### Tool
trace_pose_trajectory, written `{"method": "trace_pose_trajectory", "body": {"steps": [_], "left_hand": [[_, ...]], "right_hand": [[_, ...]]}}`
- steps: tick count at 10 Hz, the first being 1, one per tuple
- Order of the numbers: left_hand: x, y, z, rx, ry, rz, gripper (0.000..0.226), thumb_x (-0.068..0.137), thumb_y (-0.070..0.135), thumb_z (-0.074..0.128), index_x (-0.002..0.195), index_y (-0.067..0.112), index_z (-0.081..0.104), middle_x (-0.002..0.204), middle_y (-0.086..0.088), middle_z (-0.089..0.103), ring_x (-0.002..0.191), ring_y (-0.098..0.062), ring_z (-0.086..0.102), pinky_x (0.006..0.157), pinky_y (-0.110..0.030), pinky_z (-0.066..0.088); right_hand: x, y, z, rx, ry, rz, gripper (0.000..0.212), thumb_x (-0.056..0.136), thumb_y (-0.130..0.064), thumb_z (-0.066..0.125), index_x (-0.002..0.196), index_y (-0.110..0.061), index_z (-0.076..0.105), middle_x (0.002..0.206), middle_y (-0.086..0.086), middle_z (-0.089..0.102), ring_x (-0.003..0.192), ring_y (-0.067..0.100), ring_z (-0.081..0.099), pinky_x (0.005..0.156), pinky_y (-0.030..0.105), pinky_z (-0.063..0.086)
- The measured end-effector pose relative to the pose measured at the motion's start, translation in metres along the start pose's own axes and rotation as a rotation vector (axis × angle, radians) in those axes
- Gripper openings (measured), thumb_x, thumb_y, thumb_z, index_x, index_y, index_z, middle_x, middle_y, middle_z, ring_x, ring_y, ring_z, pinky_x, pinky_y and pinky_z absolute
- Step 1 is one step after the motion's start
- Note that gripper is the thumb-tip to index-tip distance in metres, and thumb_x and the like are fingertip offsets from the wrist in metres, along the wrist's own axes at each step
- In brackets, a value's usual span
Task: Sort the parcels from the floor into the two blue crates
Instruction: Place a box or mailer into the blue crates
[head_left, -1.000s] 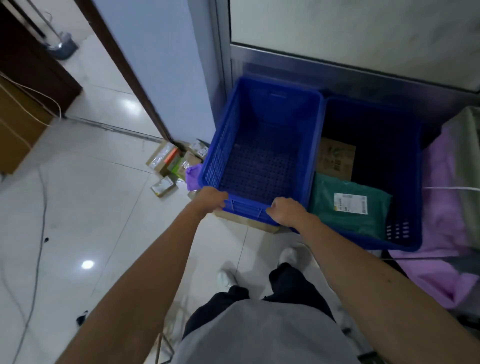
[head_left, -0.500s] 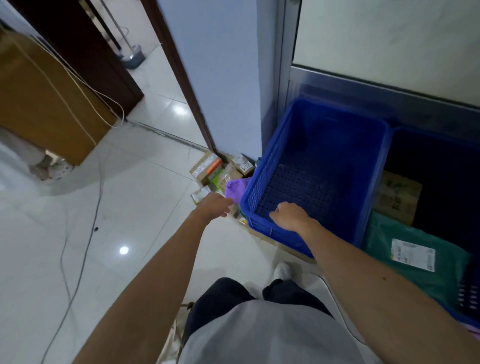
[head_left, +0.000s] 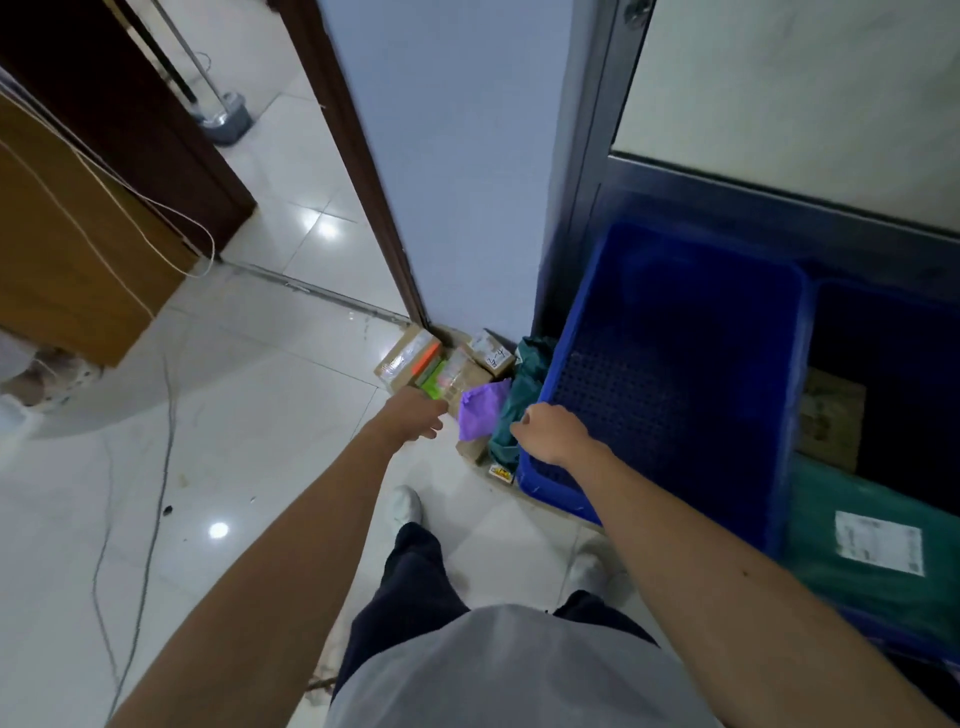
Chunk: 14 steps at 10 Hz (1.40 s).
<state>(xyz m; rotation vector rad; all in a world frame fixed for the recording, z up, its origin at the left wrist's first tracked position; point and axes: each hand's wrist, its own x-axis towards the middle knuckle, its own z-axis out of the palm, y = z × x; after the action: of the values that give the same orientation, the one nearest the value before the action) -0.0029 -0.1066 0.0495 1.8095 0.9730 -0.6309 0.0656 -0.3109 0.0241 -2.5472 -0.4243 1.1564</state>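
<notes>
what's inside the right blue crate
The right blue crate holds a green mailer bag with a white label and a brown cardboard parcel behind it. The far part is too dark to read.

Right blue crate (head_left: 893, 332): cut off by the right picture edge; interior dark, far wall hard to make out. Green mailer (head_left: 857, 582) inside it runs out of frame; label print too small to read. Brown box (head_left: 831, 415) behind it: markings blurred. Floor pile: dark green bag (head_left: 519, 410) partly hidden behind left blue crate (head_left: 675, 374). Left hand (head_left: 418, 415) fingertips hidden, grip state unclear. Right hand (head_left: 553, 431) fingers curled under, contact unclear.
</notes>
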Motion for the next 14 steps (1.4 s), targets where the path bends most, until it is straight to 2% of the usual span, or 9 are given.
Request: {"method": "trace_pose_trajectory", "body": {"steps": [1, 3, 5, 6, 9, 10, 11, 13, 14], "left_hand": [[0.039, -0.009, -0.040, 0.051, -0.041, 0.028, 0.016, 0.099, 0.016, 0.052, 0.091, 0.007, 0.062, 0.083, -0.008, 0.065, 0.066, -0.017, 0.061, 0.066, -0.026, 0.051], [0.118, -0.041, -0.115, 0.185, -0.087, -0.029, 0.020, 0.082, 0.027, 0.061, 0.078, 0.007, 0.062, 0.097, -0.018, 0.072, 0.089, -0.035, 0.070, 0.083, -0.042, 0.055], [0.202, -0.075, -0.148, 0.471, -0.052, 0.061, 0.037, 0.098, 0.031, 0.044, 0.113, 0.004, 0.065, 0.113, -0.009, 0.061, 0.106, -0.029, 0.057, 0.083, -0.033, 0.044], [0.245, -0.096, -0.146, 0.463, -0.021, 0.041, 0.039, 0.098, 0.032, 0.050, 0.125, 0.005, 0.059, 0.128, -0.013, 0.059, 0.118, -0.033, 0.054, 0.096, -0.036, 0.044], [0.427, -0.206, -0.111, 0.415, 0.000, -0.047, 0.048, 0.094, 0.038, 0.055, 0.137, 0.016, 0.048, 0.135, -0.010, 0.056, 0.125, -0.028, 0.053, 0.098, -0.035, 0.041], [0.492, -0.237, -0.102, 0.415, 0.006, -0.057, 0.054, 0.094, 0.038, 0.055, 0.142, 0.016, 0.045, 0.140, -0.011, 0.054, 0.129, -0.029, 0.050, 0.102, -0.036, 0.040], [0.548, -0.260, -0.098, 0.388, 0.016, -0.058, 0.058, 0.095, 0.035, 0.054, 0.147, 0.014, 0.040, 0.145, -0.013, 0.050, 0.133, -0.030, 0.047, 0.107, -0.037, 0.038], [0.640, -0.289, -0.081, 0.189, 0.099, -0.077, 0.069, 0.095, 0.029, 0.054, 0.154, 0.010, 0.025, 0.156, -0.013, 0.034, 0.140, -0.031, 0.038, 0.107, -0.037, 0.036], [0.670, -0.298, -0.074, 0.145, 0.149, -0.034, 0.066, 0.095, 0.024, 0.057, 0.152, 0.010, 0.026, 0.154, -0.013, 0.036, 0.137, -0.031, 0.041, 0.104, -0.036, 0.038]], "right_hand": [[0.022, -0.038, 0.014, 0.023, 0.030, 0.093, 0.031, 0.096, -0.037, 0.045, 0.101, -0.011, 0.059, 0.099, 0.009, 0.064, 0.086, 0.026, 0.059, 0.065, 0.035, 0.041], [0.062, -0.102, 0.049, 0.043, -0.015, 0.163, 0.028, 0.094, -0.039, 0.047, 0.079, -0.016, 0.052, 0.092, 0.010, 0.060, 0.088, 0.031, 0.057, 0.067, 0.035, 0.038], [0.145, -0.138, 0.091, -0.027, -0.104, 0.176, 0.038, 0.102, -0.032, 0.039, 0.115, -0.007, 0.064, 0.122, 0.018, 0.064, 0.113, 0.036, 0.059, 0.090, 0.038, 0.046], [0.201, -0.142, 0.120, -0.019, -0.130, 0.157, 0.041, 0.099, -0.038, 0.039, 0.105, -0.005, 0.064, 0.117, 0.019, 0.066, 0.110, 0.035, 0.060, 0.087, 0.037, 0.044], [0.401, -0.131, 0.232, -0.010, -0.213, 0.194, 0.044, 0.094, -0.034, 0.038, 0.107, -0.002, 0.065, 0.119, 0.024, 0.065, 0.111, 0.038, 0.059, 0.082, 0.034, 0.043], [0.462, -0.125, 0.270, 0.049, -0.189, 0.198, 0.045, 0.083, -0.043, 0.037, 0.093, -0.007, 0.063, 0.110, 0.025, 0.065, 0.106, 0.038, 0.062, 0.079, 0.035, 0.044], [0.512, -0.121, 0.303, 0.104, -0.221, 0.207, 0.030, 0.092, -0.037, 0.042, 0.084, -0.011, 0.056, 0.095, 0.020, 0.062, 0.086, 0.031, 0.057, 0.070, 0.030, 0.038], [0.595, -0.115, 0.353, 0.397, -0.171, 0.275, 0.016, 0.090, -0.032, 0.053, 0.082, -0.018, 0.053, 0.079, 0.002, 0.050, 0.078, 0.024, 0.047, 0.051, 0.028, 0.028], [0.621, -0.115, 0.366, 0.596, -0.146, 0.312, 0.010, 0.091, -0.028, 0.056, 0.086, -0.020, 0.060, 0.080, -0.003, 0.055, 0.078, 0.019, 0.052, 0.057, 0.027, 0.035]]}}
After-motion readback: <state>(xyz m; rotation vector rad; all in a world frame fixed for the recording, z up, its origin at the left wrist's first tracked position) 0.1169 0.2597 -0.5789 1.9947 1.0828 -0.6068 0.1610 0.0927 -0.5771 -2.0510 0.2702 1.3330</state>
